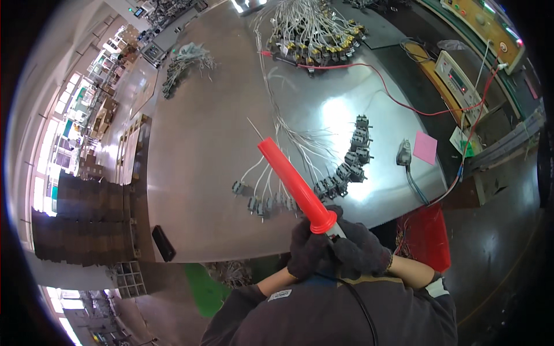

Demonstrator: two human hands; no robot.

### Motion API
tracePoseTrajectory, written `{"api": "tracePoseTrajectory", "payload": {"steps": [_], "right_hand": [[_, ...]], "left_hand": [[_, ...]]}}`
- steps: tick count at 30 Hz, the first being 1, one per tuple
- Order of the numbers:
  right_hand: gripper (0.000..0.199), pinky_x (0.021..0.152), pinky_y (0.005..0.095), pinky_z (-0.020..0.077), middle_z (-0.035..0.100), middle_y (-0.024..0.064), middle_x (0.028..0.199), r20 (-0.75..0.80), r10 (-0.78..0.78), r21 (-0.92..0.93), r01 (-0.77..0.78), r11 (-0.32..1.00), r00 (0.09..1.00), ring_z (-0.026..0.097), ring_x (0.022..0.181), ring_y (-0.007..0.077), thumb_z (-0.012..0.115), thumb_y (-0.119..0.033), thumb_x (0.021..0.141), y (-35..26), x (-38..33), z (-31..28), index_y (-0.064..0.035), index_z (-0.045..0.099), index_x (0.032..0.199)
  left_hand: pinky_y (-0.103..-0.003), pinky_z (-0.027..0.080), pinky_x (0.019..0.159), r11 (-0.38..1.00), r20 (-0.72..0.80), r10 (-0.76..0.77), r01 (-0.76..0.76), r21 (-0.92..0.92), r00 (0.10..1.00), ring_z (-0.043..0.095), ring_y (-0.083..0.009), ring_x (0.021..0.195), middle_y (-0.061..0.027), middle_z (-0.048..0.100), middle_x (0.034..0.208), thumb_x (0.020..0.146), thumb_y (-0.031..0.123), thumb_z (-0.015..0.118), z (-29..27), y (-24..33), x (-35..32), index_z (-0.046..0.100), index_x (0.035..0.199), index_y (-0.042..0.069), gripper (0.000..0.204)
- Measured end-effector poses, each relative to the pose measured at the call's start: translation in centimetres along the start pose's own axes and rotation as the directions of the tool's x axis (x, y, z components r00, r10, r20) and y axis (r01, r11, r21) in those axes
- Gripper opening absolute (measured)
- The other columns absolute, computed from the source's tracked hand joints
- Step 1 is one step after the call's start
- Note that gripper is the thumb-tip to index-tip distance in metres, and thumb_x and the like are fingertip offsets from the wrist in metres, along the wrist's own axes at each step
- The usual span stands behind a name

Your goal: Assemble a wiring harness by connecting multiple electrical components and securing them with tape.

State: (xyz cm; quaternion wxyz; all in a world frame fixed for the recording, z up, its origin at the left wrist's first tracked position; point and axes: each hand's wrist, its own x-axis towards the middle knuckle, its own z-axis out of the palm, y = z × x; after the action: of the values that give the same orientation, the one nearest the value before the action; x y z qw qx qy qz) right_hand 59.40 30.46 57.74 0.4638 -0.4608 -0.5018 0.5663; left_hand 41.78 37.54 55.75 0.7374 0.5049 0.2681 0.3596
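Counter (pixel 202 144): a bare metal sheet filling the middle of the frame; a small dark flat object (pixel 163 243) lies near its lower left edge; a loose wire bundle (pixel 184 63) sits at the upper left.
Connector row (pixel 311 184): small dark connectors on thin white wires, curving from lower centre up toward the right of centre; a larger heap of wired connectors (pixel 314 37) lies at the top centre.
Left hand (pixel 309 251): dark knit glove, low in the frame just left of centre; grip clenched around the base of the red probe, below its flange.
Red probe (pixel 294 184): a long red tapered tool with a round flange, rising from the hands toward the upper left; its tip hangs above the white wires, and I cannot tell whether it touches them.
Right hand (pixel 360 251): dark knit glove, just right of the left one and pressed against it; grip clenched on the same handle end, from which a dark cable (pixel 363 311) runs down.
Right side: a grey plug (pixel 404 153) and a pink note (pixel 425 147) near the counter's right edge; a red lead (pixel 415 106) runs to a tester box (pixel 459 78) at the upper right; a red bin (pixel 427 236) sits below.
Doing it well: as I judge it, keep both hands behind the flange, steady the tip, and meet one connector at a time.
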Motion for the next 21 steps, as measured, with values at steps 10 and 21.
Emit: {"api": "tracePoseTrajectory", "payload": {"steps": [10,21], "right_hand": [[0.035,0.071,0.0411,0.0513,0.066,0.0130,0.086,-0.108,-0.017,-0.102,0.006,0.995,0.994,0.064,0.076,0.0244,0.059,-0.034,0.099,-0.8,0.0,-0.9,-0.0020,0.063,0.113],[0.065,0.070,0.0375,0.0502,0.067,0.0102,0.087,-0.094,-0.020,-0.050,0.015,0.999,0.995,0.062,0.076,0.0188,0.056,-0.055,0.096,0.0,1.2,-1.1,0.0012,0.058,0.129]], "left_hand": [[-0.039,0.048,0.105,0.973,0.093,-0.016,0.037,-0.229,0.996,0.060,-0.0219,0.123,-0.0150,0.064,0.138,0.102,0.026,0.063,0.7,-0.8,1.5,0.055,0.141,-0.003,0.049],[-0.037,0.050,0.098,0.986,0.015,0.022,-0.024,0.167,1.000,0.062,-0.0199,0.116,-0.0122,0.066,0.130,0.100,0.043,0.064,0.3,-1.1,2.3,0.061,0.133,-0.001,0.055]]}}
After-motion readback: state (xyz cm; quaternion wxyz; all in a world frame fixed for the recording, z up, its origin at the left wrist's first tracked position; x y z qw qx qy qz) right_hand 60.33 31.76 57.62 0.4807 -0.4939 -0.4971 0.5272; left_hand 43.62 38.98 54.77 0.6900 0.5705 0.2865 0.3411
